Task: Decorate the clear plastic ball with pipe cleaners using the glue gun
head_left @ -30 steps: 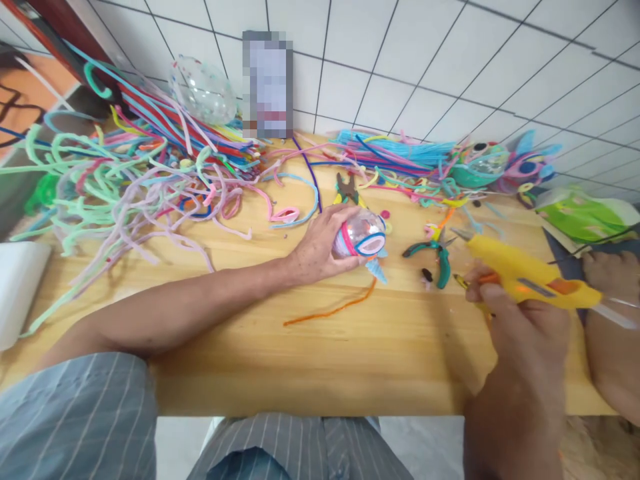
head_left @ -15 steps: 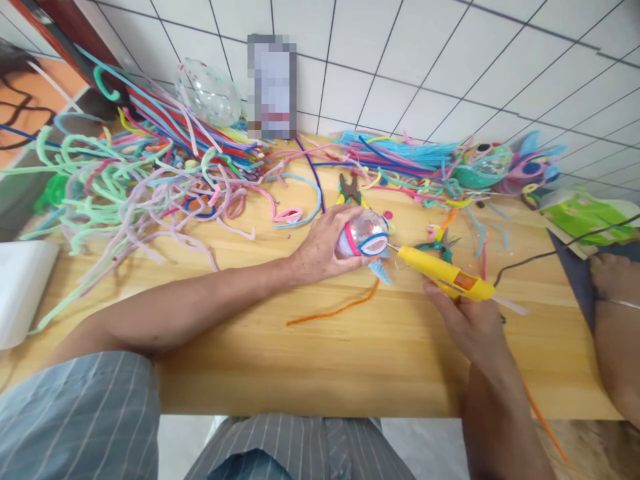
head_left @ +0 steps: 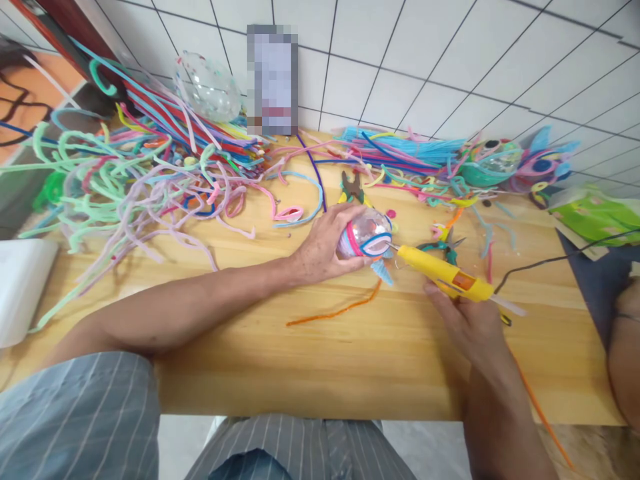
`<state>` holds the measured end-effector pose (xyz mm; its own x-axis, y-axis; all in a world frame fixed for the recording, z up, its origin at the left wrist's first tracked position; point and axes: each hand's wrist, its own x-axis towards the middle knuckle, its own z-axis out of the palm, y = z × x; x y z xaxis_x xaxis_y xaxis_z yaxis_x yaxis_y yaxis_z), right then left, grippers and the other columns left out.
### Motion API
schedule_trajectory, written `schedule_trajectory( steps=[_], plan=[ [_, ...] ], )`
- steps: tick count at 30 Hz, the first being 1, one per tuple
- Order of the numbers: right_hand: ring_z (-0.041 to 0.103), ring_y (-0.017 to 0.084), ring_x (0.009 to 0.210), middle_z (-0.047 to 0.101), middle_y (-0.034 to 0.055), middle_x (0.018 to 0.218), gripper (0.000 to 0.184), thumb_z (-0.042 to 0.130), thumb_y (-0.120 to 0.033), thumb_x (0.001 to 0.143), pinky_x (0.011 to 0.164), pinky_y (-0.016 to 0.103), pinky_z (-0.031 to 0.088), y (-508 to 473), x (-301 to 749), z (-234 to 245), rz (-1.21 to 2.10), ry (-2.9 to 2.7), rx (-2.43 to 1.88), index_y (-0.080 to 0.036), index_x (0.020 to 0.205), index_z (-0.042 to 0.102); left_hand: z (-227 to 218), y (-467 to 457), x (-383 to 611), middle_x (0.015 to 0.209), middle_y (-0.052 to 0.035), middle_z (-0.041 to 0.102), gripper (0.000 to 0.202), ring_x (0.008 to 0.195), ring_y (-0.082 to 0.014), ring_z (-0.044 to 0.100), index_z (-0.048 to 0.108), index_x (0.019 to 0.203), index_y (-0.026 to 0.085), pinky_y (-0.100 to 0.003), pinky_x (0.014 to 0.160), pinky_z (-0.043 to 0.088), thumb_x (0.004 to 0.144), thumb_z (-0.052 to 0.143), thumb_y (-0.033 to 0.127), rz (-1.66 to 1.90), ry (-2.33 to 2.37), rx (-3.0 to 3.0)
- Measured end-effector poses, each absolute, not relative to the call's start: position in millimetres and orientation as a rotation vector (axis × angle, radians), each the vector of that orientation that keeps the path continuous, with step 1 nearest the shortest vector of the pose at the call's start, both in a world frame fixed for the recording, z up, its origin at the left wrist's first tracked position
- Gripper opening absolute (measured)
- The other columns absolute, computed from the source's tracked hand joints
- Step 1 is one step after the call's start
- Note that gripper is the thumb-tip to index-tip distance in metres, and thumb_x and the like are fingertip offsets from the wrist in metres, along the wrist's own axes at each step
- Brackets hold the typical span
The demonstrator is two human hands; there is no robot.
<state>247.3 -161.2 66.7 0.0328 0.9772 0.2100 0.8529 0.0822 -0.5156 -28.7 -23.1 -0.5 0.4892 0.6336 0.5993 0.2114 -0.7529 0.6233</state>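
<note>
My left hand (head_left: pixel 327 243) is wrapped round a clear ball (head_left: pixel 367 229) trimmed with pink, blue and white pipe cleaner. Light blue pieces (head_left: pixel 383 271) stick out below the ball. In my right hand (head_left: pixel 473 323) is a yellow hot glue gun (head_left: pixel 443 272), its metal nozzle at the blue and white loop on the ball's right side. Whether the tip touches the loop, I cannot tell. A clear glue stick juts from the gun's back. An orange pipe cleaner (head_left: pixel 335 313) lies on the wood in front of the ball.
Pliers (head_left: pixel 353 187) lie behind the ball, and another pair (head_left: pixel 450 248) beyond the glue gun. Tangled pipe cleaners (head_left: pixel 135 193) spread at left. Fish-like figures (head_left: pixel 493 162) stand at the back right. A phone (head_left: pixel 275 83) leans on the tiles. Another person's arm (head_left: pixel 625 343) is at right.
The glue gun's tip has come slightly closer to the loop on the ball. At the right edge, the other person's arm has drawn back to the right.
</note>
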Motion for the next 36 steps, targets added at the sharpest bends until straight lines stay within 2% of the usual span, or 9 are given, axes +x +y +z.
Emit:
schedule_trajectory(
  steps=[4,16,23,36],
  plan=[
    [0.071,0.028,0.077,0.074,0.0050,0.080,0.037,0.058,-0.062,0.100,0.070,0.042,0.058,-161,248,67,0.311,-1.852,-1.821,-0.028,0.089,0.067,0,-23,-29,0.154,-0.0204,0.055,0.087,0.146,-0.0357,0.053,0.037,0.160,0.023,-0.058,0.121,0.047,0.093,0.075,0.062,1.192,0.697,2.275],
    [0.068,0.028,0.082,0.073,0.0059,0.087,0.035,0.059,-0.057,0.102,0.079,0.042,0.056,-164,253,58,0.273,-1.873,-1.789,-0.026,0.091,0.069,-2,-23,-28,0.154,-0.0206,0.054,0.088,0.146,-0.0358,0.053,0.038,0.161,0.023,-0.056,0.122,0.046,0.093,0.074,0.064,1.193,0.719,2.264],
    [0.069,0.027,0.080,0.074,0.0066,0.088,0.038,0.056,-0.060,0.104,0.076,0.042,0.055,-166,255,57,0.229,-1.890,-1.818,-0.025,0.098,0.070,-1,-24,-28,0.155,-0.0208,0.054,0.088,0.147,-0.0368,0.052,0.038,0.161,0.024,-0.058,0.123,0.045,0.091,0.076,0.062,1.183,0.713,2.235],
    [0.068,0.027,0.078,0.072,0.0052,0.083,0.039,0.056,-0.061,0.103,0.076,0.041,0.055,-167,257,54,0.174,-1.909,-1.845,-0.025,0.092,0.068,-2,-24,-28,0.156,-0.0210,0.054,0.087,0.148,-0.0372,0.052,0.038,0.160,0.024,-0.059,0.123,0.045,0.092,0.077,0.061,1.201,0.714,2.241]
  ],
)
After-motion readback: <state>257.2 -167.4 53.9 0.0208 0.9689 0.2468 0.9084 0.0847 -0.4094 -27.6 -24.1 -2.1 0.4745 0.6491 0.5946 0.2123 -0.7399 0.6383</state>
